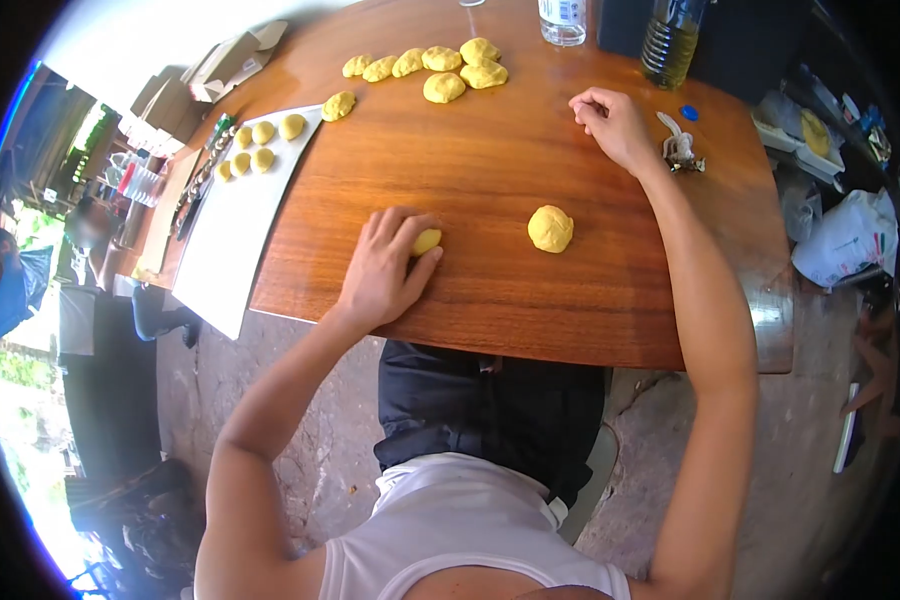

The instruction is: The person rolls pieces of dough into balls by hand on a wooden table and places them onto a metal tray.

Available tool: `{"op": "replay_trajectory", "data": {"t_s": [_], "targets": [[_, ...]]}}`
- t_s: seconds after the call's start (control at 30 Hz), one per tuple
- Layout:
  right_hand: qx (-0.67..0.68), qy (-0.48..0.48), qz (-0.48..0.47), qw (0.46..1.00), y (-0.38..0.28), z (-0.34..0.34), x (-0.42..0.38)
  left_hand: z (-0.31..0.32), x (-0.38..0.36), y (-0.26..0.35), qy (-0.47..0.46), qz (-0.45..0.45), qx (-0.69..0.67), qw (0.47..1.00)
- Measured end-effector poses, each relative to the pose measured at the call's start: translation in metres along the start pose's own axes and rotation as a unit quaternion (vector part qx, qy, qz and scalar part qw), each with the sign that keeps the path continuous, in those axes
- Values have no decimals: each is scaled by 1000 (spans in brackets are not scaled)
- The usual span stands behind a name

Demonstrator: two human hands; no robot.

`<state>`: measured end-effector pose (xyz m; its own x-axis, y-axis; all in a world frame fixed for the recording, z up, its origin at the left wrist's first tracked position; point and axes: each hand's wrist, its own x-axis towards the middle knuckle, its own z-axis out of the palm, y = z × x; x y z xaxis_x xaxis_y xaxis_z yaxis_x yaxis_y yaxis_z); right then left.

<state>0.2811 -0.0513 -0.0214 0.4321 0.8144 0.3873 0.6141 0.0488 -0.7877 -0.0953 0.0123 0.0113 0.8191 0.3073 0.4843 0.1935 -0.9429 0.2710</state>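
Left hand (380, 270): palm down on the counter (530, 290), fingers curled over a small dough ball (427, 241) that peeks out at the fingertips.
Right hand (610, 122): loosely curled on the counter's far side, holding nothing.
Loose ball (550, 228): between the hands, touching neither.
Lumps (440, 68): a row of rough pieces along the far edge.
Tray (240, 220): white, left of the counter, with shaped balls (255, 145) at its far end.
Bottle (670, 40): oil, far right.
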Motion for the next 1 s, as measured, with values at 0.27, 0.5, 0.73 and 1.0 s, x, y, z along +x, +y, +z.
{"op": "replay_trajectory", "data": {"t_s": [0.27, 0.5, 0.73, 1.0], "targets": [[-33, 9, 3, 999, -6, 1, -1, 49, 75, -46, 13, -10, -41, 999], [-17, 3, 23, 1000, -3, -1, -1, 29, 36, -2, -21, 51, -78, 995], [-35, -5, -2, 999, -4, 0, 1, 5, 11, -24, 0, -59, 34, 998], [-17, 10, 14, 1000, -2, 0, 1, 51, 85, -26, -20, -17, -82, 996]]}}
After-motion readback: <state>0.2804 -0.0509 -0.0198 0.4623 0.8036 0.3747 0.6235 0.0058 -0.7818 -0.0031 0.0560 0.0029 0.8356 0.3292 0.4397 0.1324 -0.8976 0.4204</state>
